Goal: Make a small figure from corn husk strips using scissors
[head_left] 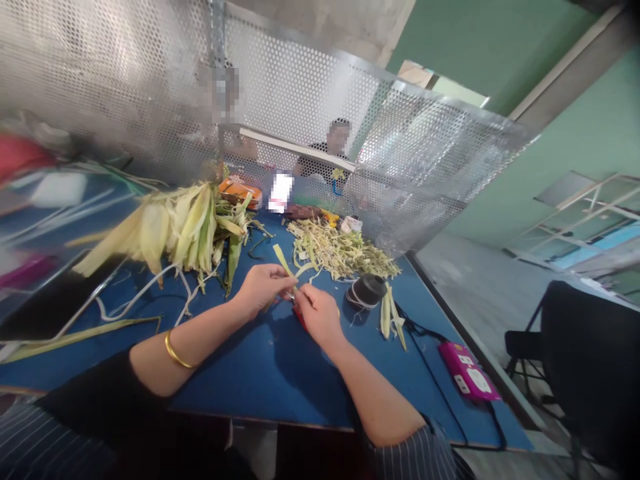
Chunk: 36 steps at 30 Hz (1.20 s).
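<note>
My left hand (265, 288) is closed, pinching a pale green strip of husk (283, 259) over the middle of the blue table. Touching it at the fingertips, my right hand (317, 315) is closed around something red (301, 316), mostly hidden under the palm. The fingertips of both hands meet at the strip's lower end. Behind them lies a heap of shredded husk pieces (340, 248). A large bundle of husks (185, 227) sits to the left. Right of my hands stands a dark spool (367, 291) with light thread round it.
A tablet (60, 297) and white cord lie left on the blue table (230, 380). Loose husk strips (393, 317), a magenta power strip (469, 373) and black cables are at right. Beyond the perforated metal screen (300, 80) people sit. A black chair (575, 353) stands right.
</note>
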Motion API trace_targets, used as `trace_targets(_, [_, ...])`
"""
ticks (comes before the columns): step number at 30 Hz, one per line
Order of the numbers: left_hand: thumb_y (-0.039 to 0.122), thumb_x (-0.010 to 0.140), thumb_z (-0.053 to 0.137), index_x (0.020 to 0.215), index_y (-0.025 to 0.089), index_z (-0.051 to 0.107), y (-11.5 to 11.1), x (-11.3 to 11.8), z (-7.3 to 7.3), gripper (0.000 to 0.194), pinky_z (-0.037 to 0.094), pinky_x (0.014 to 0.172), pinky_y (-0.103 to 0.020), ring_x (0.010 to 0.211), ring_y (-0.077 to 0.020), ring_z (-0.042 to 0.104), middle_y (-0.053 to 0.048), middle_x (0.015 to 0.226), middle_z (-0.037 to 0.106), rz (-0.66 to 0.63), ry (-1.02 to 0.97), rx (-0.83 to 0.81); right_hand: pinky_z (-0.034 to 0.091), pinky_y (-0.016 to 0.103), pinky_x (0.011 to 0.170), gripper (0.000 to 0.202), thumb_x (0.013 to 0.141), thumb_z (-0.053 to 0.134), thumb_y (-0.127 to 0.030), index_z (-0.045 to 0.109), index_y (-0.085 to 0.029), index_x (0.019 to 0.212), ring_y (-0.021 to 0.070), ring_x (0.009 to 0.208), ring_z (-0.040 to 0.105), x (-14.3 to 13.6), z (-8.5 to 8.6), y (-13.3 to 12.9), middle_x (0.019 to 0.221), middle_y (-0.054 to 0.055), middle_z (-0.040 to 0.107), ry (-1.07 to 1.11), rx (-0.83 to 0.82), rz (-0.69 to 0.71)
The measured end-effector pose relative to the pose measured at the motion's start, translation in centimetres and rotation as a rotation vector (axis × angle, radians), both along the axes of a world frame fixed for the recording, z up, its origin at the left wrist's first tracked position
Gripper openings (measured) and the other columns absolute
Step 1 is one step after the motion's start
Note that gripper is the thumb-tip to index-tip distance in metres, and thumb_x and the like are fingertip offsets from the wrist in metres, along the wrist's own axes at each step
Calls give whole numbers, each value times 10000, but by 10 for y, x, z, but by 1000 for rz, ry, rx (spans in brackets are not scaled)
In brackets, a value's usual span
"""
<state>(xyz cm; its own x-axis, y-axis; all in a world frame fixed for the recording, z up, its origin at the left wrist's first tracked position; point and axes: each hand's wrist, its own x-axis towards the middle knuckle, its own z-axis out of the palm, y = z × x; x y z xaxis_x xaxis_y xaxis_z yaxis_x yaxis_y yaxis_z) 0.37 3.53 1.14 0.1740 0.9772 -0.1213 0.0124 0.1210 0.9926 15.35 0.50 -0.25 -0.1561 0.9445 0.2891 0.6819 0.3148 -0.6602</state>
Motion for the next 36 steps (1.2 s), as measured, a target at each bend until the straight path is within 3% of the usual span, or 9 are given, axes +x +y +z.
trace_targets(8, [326,657,696,699,125,623,4,2,-9,218,370,417,-186,462,-105,553,-20,525,595,7,-42,36,289,242,580,326,868,460,-284,447,-197,554,111,544,424,-4,8,-4,528,-31,486,-46,85,107])
trace_targets(13, [341,655,707,862,127,669,2,0,-3,300,342,390,-178,404,-60,492,-9,617,614,-29,-164,-48,343,236,558,353,865,457,-428,545,-193,617,114,533,462,0,8,0,530,-31,516,287,-104,33])
trace_targets(16, [359,661,708,840,122,675,-2,1,0,299,353,396,-183,428,-69,517,-14,639,617,-59,-141,-32,390,243,599,374,822,510,-486,559,-178,615,117,569,488,5,4,9,554,-23,530,546,-193,-31])
trace_targets(19, [380,670,702,822,129,670,-7,2,1,295,364,406,-187,464,-91,558,-21,641,626,-138,-82,-19,433,260,618,302,727,643,-460,592,-168,669,112,578,508,8,-2,17,600,-20,555,846,-316,-44])
trace_targets(22, [432,678,687,780,139,657,-10,4,1,312,378,418,-192,489,-105,581,-32,647,639,-201,-23,-40,451,272,595,277,655,720,-416,636,-163,733,112,561,507,10,-8,20,593,-24,549,987,-344,-66])
trace_targets(29, [512,674,669,770,133,619,-13,9,1,394,356,402,-194,400,-76,484,34,491,517,-201,-48,-119,418,253,571,262,680,693,-414,619,-163,662,102,548,492,7,-9,18,570,-27,546,895,-256,-88])
trace_targets(36, [475,708,644,735,132,610,-14,9,-1,346,359,408,-192,405,-76,489,12,512,551,-250,-59,-120,381,247,543,248,701,662,-400,601,-169,637,100,526,460,5,-11,18,554,-31,541,849,-221,-103])
